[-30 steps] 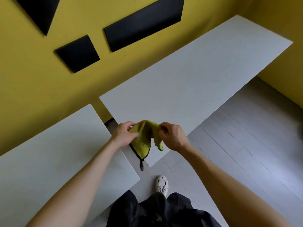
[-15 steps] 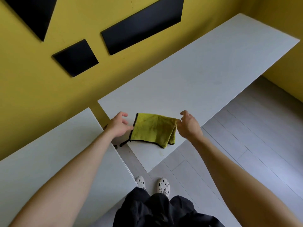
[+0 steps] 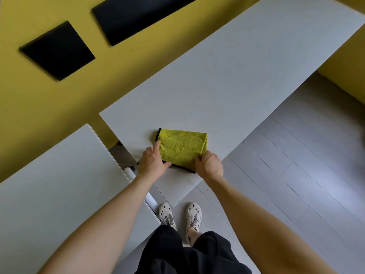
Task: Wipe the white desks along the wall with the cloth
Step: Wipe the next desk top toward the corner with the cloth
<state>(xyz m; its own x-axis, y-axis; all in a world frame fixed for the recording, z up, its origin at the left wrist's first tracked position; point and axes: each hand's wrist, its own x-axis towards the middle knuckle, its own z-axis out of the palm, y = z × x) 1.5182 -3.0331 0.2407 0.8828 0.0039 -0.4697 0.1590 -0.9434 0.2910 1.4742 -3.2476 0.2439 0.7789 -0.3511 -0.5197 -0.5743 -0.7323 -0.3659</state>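
Furthest left, we see the shorter white rectangular desk (image 3: pixel 49 184) lying untouched against the yellow wall (image 3: pixel 59 107). Beside it, our left hand (image 3: pixel 153 162) presses down with straight fingers, forefinger on the left edge of the yellow-green, black-edged microfibre cloth (image 3: pixel 181 148) and thumb on its near edge. A second ago we held that cloth bunched in the air between both hands; it now lies folded flat near the left end of the long white desk (image 3: pixel 246 80), close to the front edge. Our right hand (image 3: pixel 210 166) curls its fingers over the cloth's near right corner, apparently pinching it. To the right, the long desk stretches away along the wall. We judge the folding done and the first wiping stroke not yet begun.
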